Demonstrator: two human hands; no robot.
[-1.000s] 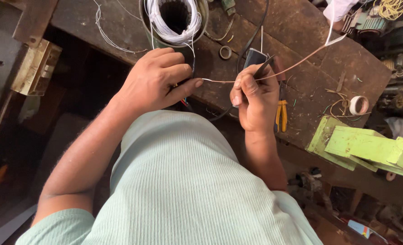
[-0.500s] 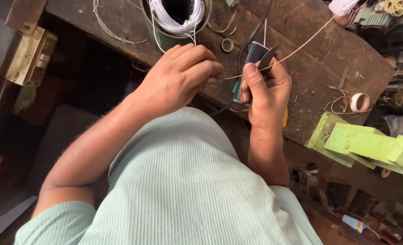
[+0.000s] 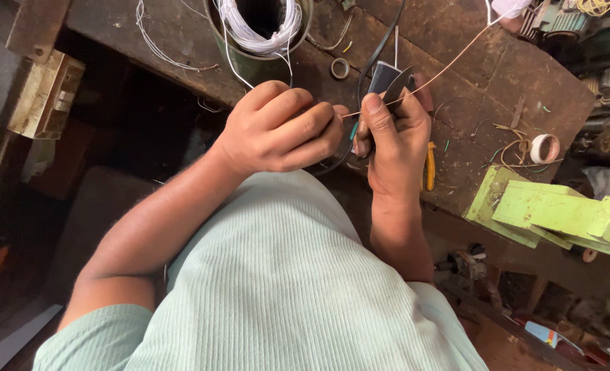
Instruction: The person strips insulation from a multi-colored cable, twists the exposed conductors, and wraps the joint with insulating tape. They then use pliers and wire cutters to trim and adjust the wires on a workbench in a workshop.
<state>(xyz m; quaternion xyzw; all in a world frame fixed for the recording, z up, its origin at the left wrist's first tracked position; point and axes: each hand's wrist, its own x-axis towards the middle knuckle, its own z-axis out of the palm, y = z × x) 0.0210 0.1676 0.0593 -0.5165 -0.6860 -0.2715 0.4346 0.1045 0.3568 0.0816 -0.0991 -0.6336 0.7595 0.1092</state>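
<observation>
— Copper-coloured thin wire (image 3: 449, 65), is it in the same spot as before?

— No. A second ago the two hands were apart, with a bit of that wire stretched between them. Now they have come together and almost touch.

— What is on the left?

— The left hand (image 3: 277, 130). It is curled into a loose fist. Its fingertips pinch the near end of the wire, right next to the other hand's thumb.

— And the right hand (image 3: 394, 141)?

— It is wrapped tight around a small dark flat tool (image 3: 386, 79). The thumb presses on top. The wire comes out from between the two hands and runs up and to the right, far across the old brown wooden workbench (image 3: 497, 75).

— What else is there?

— A round green tin with loops of white wire (image 3: 260, 31) sits just above the left hand. Yellow-handled pliers (image 3: 430, 165) lie just right of the right hand. A small roll of white tape (image 3: 544, 148) sits farther right, near pale green wooden blocks (image 3: 545, 209).
</observation>
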